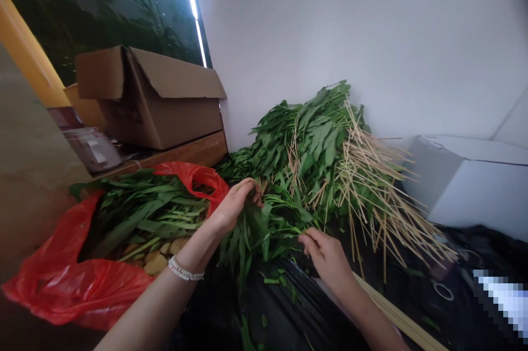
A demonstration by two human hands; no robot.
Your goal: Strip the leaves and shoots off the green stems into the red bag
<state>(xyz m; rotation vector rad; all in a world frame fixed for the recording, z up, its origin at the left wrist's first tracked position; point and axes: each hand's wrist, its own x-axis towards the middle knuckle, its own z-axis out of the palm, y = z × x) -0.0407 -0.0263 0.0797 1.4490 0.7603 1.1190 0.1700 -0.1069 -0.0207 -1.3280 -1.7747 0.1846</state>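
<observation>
My left hand (235, 205), with a beaded bracelet (185, 269) on its wrist, grips the top of a bunch of long green leaves (251, 235). My right hand (324, 254) pinches thin stems (289, 228) from the same bunch. Behind them rises a large heap of leafy stems (313, 142), mixed with many thin wooden sticks (379, 197) that fan out to the right. To my left, a red plastic bag (61, 290) lies open, holding more leaves (144, 208) and some tan, rounded lumps (155, 264).
A black sheet (289, 307) with scattered leaf bits lies under my hands. A long wooden strip (396, 307) runs beside my right forearm. A cardboard box (157, 103) sits on a wooden ledge (193, 150) at the back left. A white box (466, 186) stands at the right against a white wall (371, 26).
</observation>
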